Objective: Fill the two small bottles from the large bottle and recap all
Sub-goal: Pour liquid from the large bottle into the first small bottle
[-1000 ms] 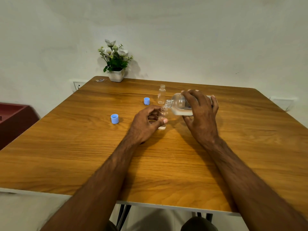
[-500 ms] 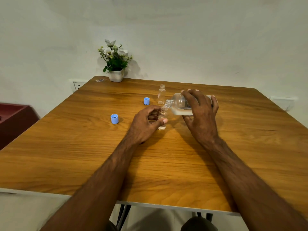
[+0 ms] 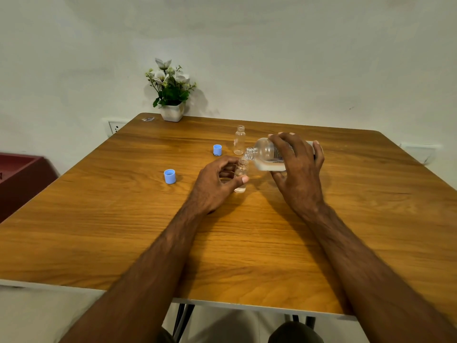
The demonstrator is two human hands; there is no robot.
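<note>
My right hand (image 3: 296,169) grips the large clear bottle (image 3: 265,155), tipped on its side with its open neck over the mouth of a small clear bottle (image 3: 241,174). That small bottle stands upright on the wooden table (image 3: 123,219), held by my left hand (image 3: 215,184) between thumb and fingers. Liquid lies along the large bottle's lower side. A second small bottle (image 3: 239,139) stands uncapped just behind. Two blue caps lie to the left: one (image 3: 217,150) near the far bottle, one (image 3: 169,176) further left.
A white pot of flowers (image 3: 171,95) stands at the table's far left corner. A dark red box (image 3: 22,177) sits beside the table on the left. A wall socket (image 3: 115,126) is behind the far left edge.
</note>
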